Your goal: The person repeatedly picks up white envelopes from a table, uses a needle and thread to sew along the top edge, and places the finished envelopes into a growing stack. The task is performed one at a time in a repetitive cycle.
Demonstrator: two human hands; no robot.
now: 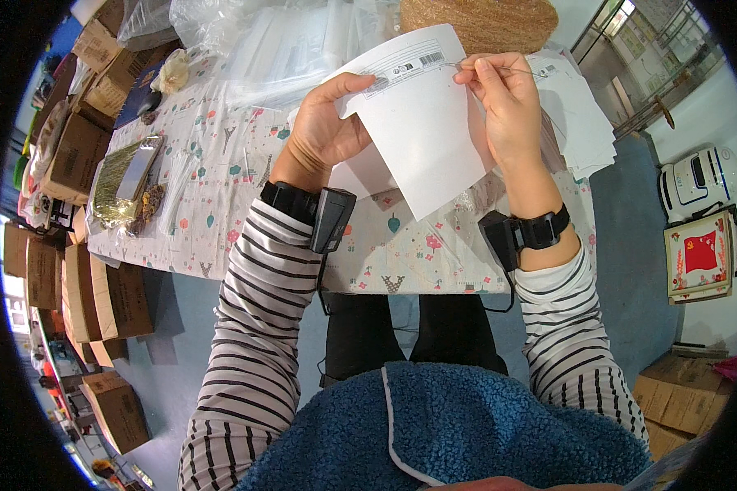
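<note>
A white printed card, with a barcode and small print along its upper edge, is held tilted above the table. My left hand grips its left side, thumb on the front and fingers partly hidden behind. At the card's upper right edge, my right hand pinches a thin dark strand, perhaps wire or thread. Where the strand meets the card is too fine to make out. More white cards lie in a loose pile beyond my right hand.
Clear plastic bags and a golden-brown fibrous coil occupy the table's far side. At left on the patterned tablecloth lies a bagged green item. Cardboard boxes stand left of the table; a white device is at right.
</note>
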